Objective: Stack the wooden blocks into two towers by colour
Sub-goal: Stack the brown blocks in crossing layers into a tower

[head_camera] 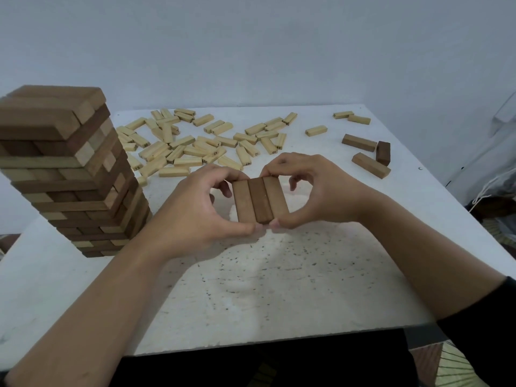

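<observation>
Brown blocks point(260, 199), three side by side, sit pinched between left hand point(195, 210) and right hand point(318, 191), thumbs and fingertips clamping their ends; tower point(69, 174) stands left; pale blocks point(195, 141) lie scattered behind.

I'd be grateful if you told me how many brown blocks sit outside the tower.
6. Three held blocks, side by side, pinched between left hand and right hand; three on the table's far right: back block, dark block, front block. The tower may hide more.
</observation>
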